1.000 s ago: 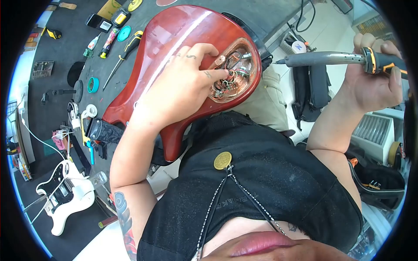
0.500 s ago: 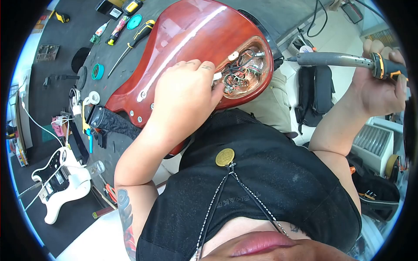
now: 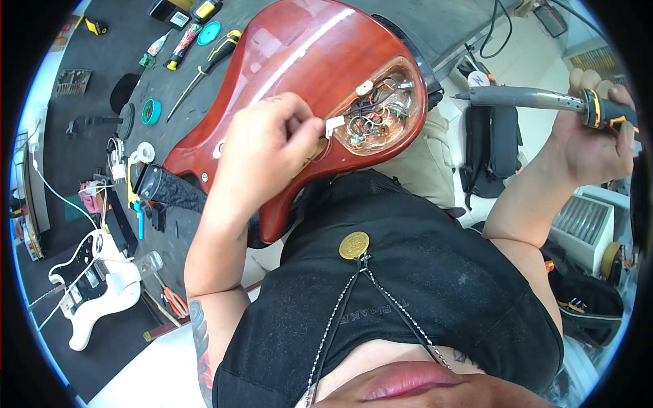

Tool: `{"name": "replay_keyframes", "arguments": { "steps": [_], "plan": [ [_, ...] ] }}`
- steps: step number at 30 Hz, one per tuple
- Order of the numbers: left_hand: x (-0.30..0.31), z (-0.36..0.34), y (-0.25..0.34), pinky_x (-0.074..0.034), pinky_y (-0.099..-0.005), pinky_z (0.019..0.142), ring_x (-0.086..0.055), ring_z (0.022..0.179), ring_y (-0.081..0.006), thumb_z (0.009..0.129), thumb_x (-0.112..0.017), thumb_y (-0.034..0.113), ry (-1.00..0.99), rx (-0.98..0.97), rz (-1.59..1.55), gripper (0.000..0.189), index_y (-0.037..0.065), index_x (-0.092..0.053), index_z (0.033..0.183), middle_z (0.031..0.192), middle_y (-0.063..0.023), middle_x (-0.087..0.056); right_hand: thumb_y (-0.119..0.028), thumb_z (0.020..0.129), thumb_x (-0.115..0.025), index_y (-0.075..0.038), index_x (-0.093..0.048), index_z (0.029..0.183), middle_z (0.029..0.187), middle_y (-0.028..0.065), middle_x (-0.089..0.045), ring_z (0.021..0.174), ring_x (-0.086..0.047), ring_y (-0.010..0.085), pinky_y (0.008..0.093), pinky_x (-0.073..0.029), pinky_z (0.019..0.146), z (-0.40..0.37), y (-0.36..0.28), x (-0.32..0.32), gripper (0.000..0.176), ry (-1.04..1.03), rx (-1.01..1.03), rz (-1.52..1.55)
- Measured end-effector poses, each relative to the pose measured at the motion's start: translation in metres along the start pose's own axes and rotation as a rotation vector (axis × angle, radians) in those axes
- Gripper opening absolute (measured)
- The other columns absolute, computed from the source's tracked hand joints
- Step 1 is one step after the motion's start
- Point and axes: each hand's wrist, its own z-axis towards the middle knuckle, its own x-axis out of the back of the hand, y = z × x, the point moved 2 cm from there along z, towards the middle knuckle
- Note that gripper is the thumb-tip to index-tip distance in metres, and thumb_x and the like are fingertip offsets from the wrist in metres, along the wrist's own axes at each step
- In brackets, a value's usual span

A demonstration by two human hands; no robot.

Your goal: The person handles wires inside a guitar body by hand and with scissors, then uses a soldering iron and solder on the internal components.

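Note:
The reddish-brown guitar body (image 3: 299,51) lies back up across the table's edge and my lap, its oval cavity full of tangled wires (image 3: 371,119). Over its back, my left hand (image 3: 272,146) is closed, thumb against curled fingers, pinching a white connector (image 3: 335,125) at the cavity's left edge. Thin wires hang from the connector. Away to the right, my right hand (image 3: 595,139) is wrapped round the handle of a soldering iron (image 3: 527,97). The iron is held in the air, its tip pointing left towards the guitar without touching it.
On the dark table (image 3: 180,102) lie a long screwdriver (image 3: 204,73), teal rings, a glue tube and a white tape roll (image 3: 145,152). A white guitar (image 3: 105,292) with cables is at lower left. Black bags (image 3: 503,139) lie on the floor at right.
My left hand has drawn back left from the cavity with the white connector, showing more of it and its wires. The soldering iron has shifted slightly, its tip a little lower.

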Motion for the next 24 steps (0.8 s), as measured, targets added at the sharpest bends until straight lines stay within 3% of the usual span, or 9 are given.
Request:
{"name": "replay_keyframes", "arguments": {
  "steps": [4,5,9,11,12,17,19,22,24],
  "plan": [
    [0.000,-0.001,0.004,-0.055,-0.0440,0.070,-0.071,0.074,-0.0342,0.090,-0.078,0.014,0.050,-0.099,0.078,0.016,0.000,-0.070,0.087,0.079,-0.0159,-0.071,-0.032,0.087,-0.057,0.010,-0.070,0.109,0.094,0.0212,-0.064,0.080,-0.065,0.0393,0.0554,-0.051,0.081,0.001,0.006,-0.011,0.049,0.122,0.015,-0.024],
    [0.006,-0.002,-0.002,-0.048,-0.0339,0.058,-0.059,0.061,-0.0172,0.091,-0.080,0.010,0.109,-0.129,0.099,0.012,0.000,-0.073,0.092,0.071,-0.0091,-0.064,-0.034,0.088,-0.059,0.010,-0.069,0.111,0.096,0.0214,-0.064,0.080,-0.066,0.0397,0.0562,-0.053,0.081,0.007,0.012,-0.017,0.050,0.214,0.038,-0.008],
    [0.037,-0.006,-0.019,-0.050,-0.0357,0.061,-0.061,0.063,-0.0207,0.092,-0.080,0.013,0.257,-0.146,0.084,0.015,0.000,-0.073,0.091,0.075,-0.0106,-0.065,-0.029,0.099,-0.063,0.007,-0.070,0.116,0.095,0.0174,-0.069,0.079,-0.069,0.0305,0.0438,-0.057,0.076,0.064,0.037,-0.050,0.041,0.049,0.038,0.235],
    [0.041,-0.007,-0.034,-0.051,-0.0365,0.061,-0.063,0.064,-0.0232,0.092,-0.080,0.014,0.300,-0.173,0.077,0.016,0.000,-0.073,0.090,0.076,-0.0117,-0.065,-0.021,0.106,-0.061,0.006,-0.071,0.118,0.098,0.0149,-0.075,0.081,-0.072,0.0244,0.0369,-0.058,0.077,0.102,0.058,-0.091,0.031,0.230,0.121,0.063],
    [0.044,-0.007,-0.038,-0.052,-0.0366,0.062,-0.064,0.065,-0.0236,0.092,-0.080,0.013,0.307,-0.187,0.082,0.016,-0.001,-0.073,0.090,0.076,-0.0120,-0.066,-0.017,0.108,-0.063,0.005,-0.071,0.119,0.103,0.0141,-0.078,0.085,-0.075,0.0226,0.0383,-0.060,0.080,0.124,0.071,-0.104,0.026,0.114,0.086,0.101],
    [0.052,-0.015,-0.073,-0.054,-0.0353,0.063,-0.068,0.066,-0.0237,0.094,-0.078,0.012,0.438,-0.177,-0.010,0.013,0.000,-0.075,0.093,0.080,-0.0124,-0.070,-0.016,0.102,-0.074,0.001,-0.074,0.111,0.093,0.0115,-0.077,0.083,-0.073,0.0215,0.0369,-0.059,0.078,0.206,0.123,-0.239,0.020,0.072,0.053,0.018],
    [0.058,-0.017,-0.078,-0.055,-0.0360,0.064,-0.069,0.068,-0.0249,0.094,-0.079,0.012,0.554,-0.226,0.017,0.012,0.000,-0.075,0.092,0.083,-0.0130,-0.072,-0.025,0.108,-0.070,-0.001,-0.071,0.119,0.095,0.0075,-0.075,0.080,-0.071,0.0174,0.0304,-0.055,0.074,0.234,0.146,-0.295,0.026,-0.101,0.039,-0.013],
    [0.058,-0.019,-0.074,-0.056,-0.0392,0.067,-0.071,0.073,-0.0316,0.092,-0.079,0.013,0.658,-0.393,0.034,0.014,0.002,-0.072,0.086,0.082,-0.0126,-0.071,-0.022,0.105,-0.072,-0.001,-0.073,0.108,0.091,0.0047,-0.072,0.078,-0.066,0.0154,0.0303,-0.051,0.071,0.252,0.166,-0.397,0.022,-0.303,0.112,-0.238],
    [0.057,-0.022,-0.068,-0.055,-0.0406,0.070,-0.071,0.076,-0.0313,0.089,-0.081,0.014,0.655,-0.467,0.195,0.017,0.005,-0.069,0.083,0.080,-0.0109,-0.069,-0.031,0.108,-0.062,0.004,-0.071,0.116,0.097,0.0173,-0.081,0.086,-0.079,0.0296,0.0412,-0.061,0.084,0.235,0.176,-0.478,0.037,-0.409,0.154,-0.251]
  ]
}}
